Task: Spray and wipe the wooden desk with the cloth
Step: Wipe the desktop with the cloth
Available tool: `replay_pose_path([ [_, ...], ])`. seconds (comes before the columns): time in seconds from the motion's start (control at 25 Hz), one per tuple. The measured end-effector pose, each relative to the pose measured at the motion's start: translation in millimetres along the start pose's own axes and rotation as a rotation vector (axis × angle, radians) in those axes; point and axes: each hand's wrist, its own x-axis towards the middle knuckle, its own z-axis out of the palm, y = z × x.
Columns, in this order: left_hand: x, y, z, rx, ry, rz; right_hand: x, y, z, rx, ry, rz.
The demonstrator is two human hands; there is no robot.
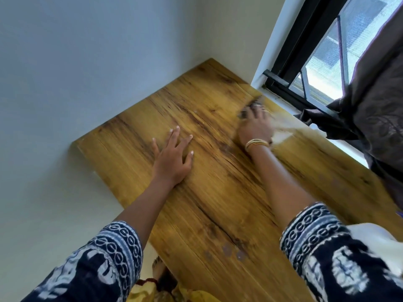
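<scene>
On desk (218, 203): left hand (172, 158) flat, splayed; right hand (255, 125) pressing blurred cloth (250, 107).

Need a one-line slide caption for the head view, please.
Left hand flat on the desk; right hand blurred on the cloth near the window.

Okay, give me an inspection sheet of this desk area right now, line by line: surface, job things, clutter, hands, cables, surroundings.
Surface: wooden desk, bare grain, a few pale wet-looking spots near the front edge.
Job's things: cloth, blurred, under the right hand; no spray bottle seen.
Clutter: nothing seen.
Grippers: left hand flat and open on the desk; right hand, bangles at the wrist, pressing the cloth.
Cables: nothing seen.
Surroundings: plain wall on two sides, window with a dark curtain at the right.
</scene>
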Motion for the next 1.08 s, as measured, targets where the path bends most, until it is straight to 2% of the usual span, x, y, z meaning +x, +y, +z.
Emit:
replay_pose_path([
  [0.12,0,1,0,0.000,0.009,-0.006,-29,-66,12,-0.035,-0.093,-0.507],
  [0.2,0,2,-1,0.003,0.014,-0.016,-33,-83,14,-0.043,-0.166,-0.776],
  [0.24,0,2,-1,0.002,0.016,-0.019,-25,-80,13,-0.044,-0.167,-0.836],
  [0.28,-1,3,-2,-0.005,0.017,-0.020,-11,-70,10,-0.052,-0.145,-0.823],
  [0.36,-1,2,-3,-0.025,0.010,-0.019,20,-40,7,-0.115,-0.080,-0.595],
  [0.48,-1,3,-3,-0.033,-0.005,-0.028,47,11,3,-0.013,-0.026,-0.019],
  [0.52,-1,3,-3,-0.029,-0.011,-0.030,49,17,5,0.008,-0.021,0.117],
  [0.6,-1,3,-3,-0.024,-0.010,-0.030,52,9,10,-0.015,-0.024,0.288],
  [0.68,-2,3,-2,-0.032,-0.014,-0.023,51,-16,7,-0.034,-0.032,0.337],
  [0.72,-2,3,-2,-0.031,-0.015,-0.019,48,-32,7,-0.031,-0.021,0.263],
  [0.8,-1,3,-2,-0.024,-0.011,-0.015,35,-67,11,-0.004,-0.004,-0.043],
  [0.88,-1,4,-2,-0.024,-0.001,-0.021,12,-99,20,0.025,-0.052,-0.356],
  [0.96,-1,4,-3,-0.014,0.003,-0.023,3,-109,24,0.027,-0.101,-0.593],
  [1.04,-1,3,-4,-0.025,-0.008,-0.020,19,-89,17,0.109,-0.150,-0.708],
  [1.08,-1,3,-5,-0.045,-0.014,-0.012,28,-72,13,0.149,-0.153,-0.677],
])
